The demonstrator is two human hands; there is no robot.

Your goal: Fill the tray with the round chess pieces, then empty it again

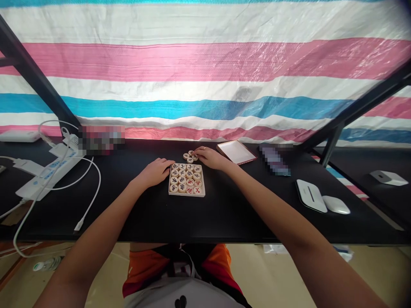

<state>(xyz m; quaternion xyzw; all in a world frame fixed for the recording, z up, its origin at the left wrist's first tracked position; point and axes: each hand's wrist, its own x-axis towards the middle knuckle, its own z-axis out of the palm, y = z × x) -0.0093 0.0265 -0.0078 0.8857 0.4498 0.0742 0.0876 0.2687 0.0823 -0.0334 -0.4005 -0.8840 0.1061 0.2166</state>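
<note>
Your grey shirt (212,288) is closest, with a dark print (180,301) but no words showing. Around the middle of the table (224,216) sits the box (186,195), with sixteen discs (174,188) showing four by four; that layer looks complete. A small cluster (190,160) of discs lies outside, just past the box's far edge, so those seem left over, and the lid (236,152) is off, near the table's far edge. Your right hand (210,158) bends over the cluster, fingertips at the discs; whether they pinch one cannot be told. Your left hand (156,173) is at the box's far left corner, fingers together and thumb apart; whether it grips cannot be told either. You have red characters on four discs at the box's near right corner and black on its others, all too small to read surely. Toward the table's right edge, your mouse (336,204) and pad (311,195) show no readable brand. Toward its left edge, the power strip (38,182) has blue marks, unreadable.
</note>
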